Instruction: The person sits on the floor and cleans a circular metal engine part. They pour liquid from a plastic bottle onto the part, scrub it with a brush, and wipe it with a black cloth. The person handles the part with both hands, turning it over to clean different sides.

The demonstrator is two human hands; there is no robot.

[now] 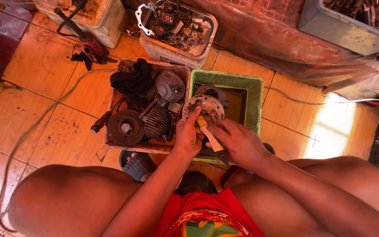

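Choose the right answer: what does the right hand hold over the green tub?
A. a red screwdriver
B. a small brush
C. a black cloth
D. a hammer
B: the right hand grips a small brush with a pale handle, its bristles on the round metal part that the left hand holds above the green tub.

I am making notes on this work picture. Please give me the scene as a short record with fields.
place: orange tiled floor, person sitting low
left hand: holds round metal disc part over green tub
right hand: grips small brush, bristles at the disc
beside the tub: tray with finned cylinder, dark round disc, black cloth
behind: metal basin of small parts
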